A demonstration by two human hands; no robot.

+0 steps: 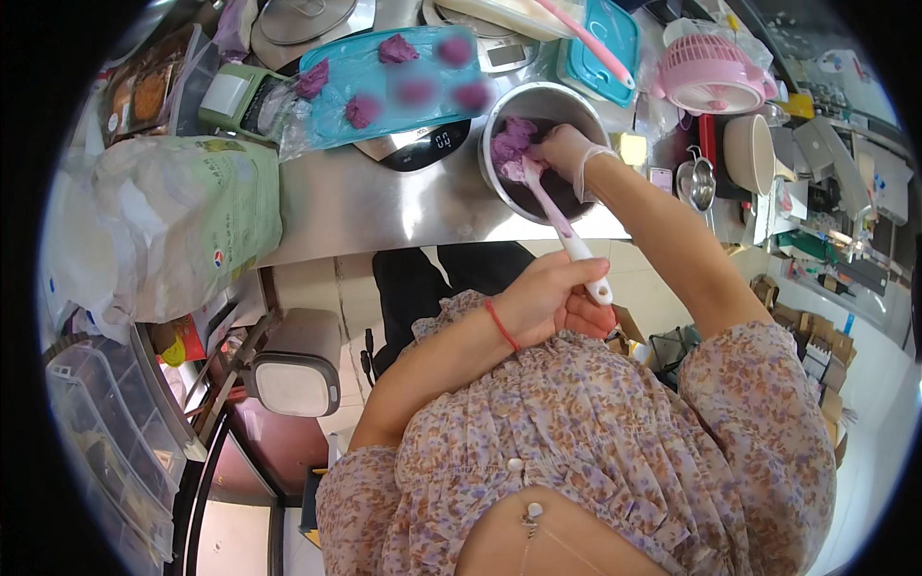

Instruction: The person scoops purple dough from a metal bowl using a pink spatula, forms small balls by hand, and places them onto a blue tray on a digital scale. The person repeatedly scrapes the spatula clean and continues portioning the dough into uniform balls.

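My left hand (558,295), bare with a red cord at the wrist, grips the handle end of a white spatula (576,248). The spatula's blade end is smeared with purple and reaches into a deep stainless steel pot (497,180). In the pot, a mass of soft purple dough (513,140) clings near the blade. My right hand (565,151) wears a clear plastic glove and is inside the pot, fingers curled against the dough; its fingertips are partly hidden. Left of the pot, several purple lumps (398,49) lie apart on a plastic-covered blue tray (338,119).
The tray rests over a black digital scale (425,147). A green-white bag (238,209) stands on the steel table's left side. Beyond the pot are a blue-lidded container (605,43) and a pink fan (713,72). A strainer (695,180) lies right. Below stands a bin (299,367).
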